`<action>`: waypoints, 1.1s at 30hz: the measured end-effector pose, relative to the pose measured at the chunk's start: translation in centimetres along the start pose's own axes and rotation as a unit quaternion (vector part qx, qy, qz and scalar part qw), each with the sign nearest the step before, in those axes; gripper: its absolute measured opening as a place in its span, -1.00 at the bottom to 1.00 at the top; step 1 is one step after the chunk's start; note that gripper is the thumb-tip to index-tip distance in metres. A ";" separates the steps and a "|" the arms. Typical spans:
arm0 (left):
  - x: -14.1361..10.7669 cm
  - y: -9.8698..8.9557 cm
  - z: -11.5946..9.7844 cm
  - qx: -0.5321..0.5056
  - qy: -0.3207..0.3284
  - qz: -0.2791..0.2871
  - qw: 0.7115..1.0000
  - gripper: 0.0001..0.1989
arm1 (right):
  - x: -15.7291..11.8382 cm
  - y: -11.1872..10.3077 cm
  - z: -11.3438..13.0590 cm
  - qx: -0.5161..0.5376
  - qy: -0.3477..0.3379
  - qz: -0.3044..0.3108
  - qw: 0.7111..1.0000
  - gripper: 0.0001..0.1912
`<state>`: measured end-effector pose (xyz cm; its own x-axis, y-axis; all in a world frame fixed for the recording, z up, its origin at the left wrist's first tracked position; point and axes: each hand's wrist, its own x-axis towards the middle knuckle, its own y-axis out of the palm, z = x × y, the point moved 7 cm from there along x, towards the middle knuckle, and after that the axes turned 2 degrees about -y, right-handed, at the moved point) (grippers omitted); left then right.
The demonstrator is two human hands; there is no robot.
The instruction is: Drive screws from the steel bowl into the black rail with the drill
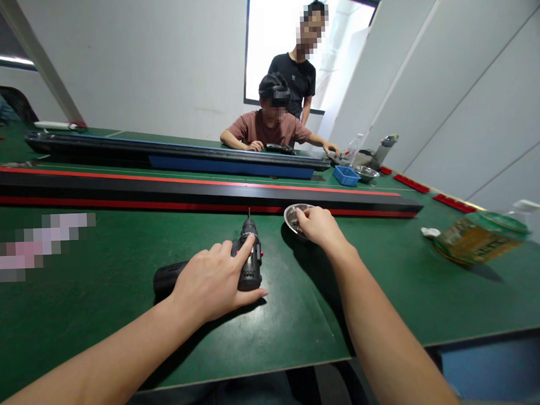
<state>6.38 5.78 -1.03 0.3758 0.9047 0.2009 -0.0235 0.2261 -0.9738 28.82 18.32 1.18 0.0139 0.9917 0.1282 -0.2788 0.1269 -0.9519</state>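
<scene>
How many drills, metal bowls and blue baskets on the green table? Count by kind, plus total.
Drill: 1, under the left hand
Blue basket: 1
Metal bowls: 2, one at the right hand, one beside the basket
Total: 4

Readable text: none | jar (481,236) — lettering (490,248) blurred | black shirt (296,86) — small mark (293,77), illegible

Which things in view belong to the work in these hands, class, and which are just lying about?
Likely part of the job:
drill, under the left hand
metal bowl, right hand dipping in
black-and-red bar, just beyond them

Probably just lying about:
blue basket
green-topped container
</scene>
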 end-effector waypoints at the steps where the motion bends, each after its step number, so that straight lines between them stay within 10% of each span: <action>1: 0.0 0.0 0.0 0.001 0.000 -0.002 1.000 -0.02 | 0.0 -0.1 0.1 0.005 0.000 -0.002 1.000 -0.47; 33: -0.2 0.2 0.1 0.007 0.006 -0.015 1.000 -0.01 | 0.4 -0.6 -1.1 0.024 0.031 -0.078 0.996 -0.45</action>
<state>6.17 5.68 -1.27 0.3876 0.8929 0.2289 -0.0250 0.2584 -0.9657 30.11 18.69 1.53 0.1205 0.9595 0.2548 -0.3132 0.2803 -0.9074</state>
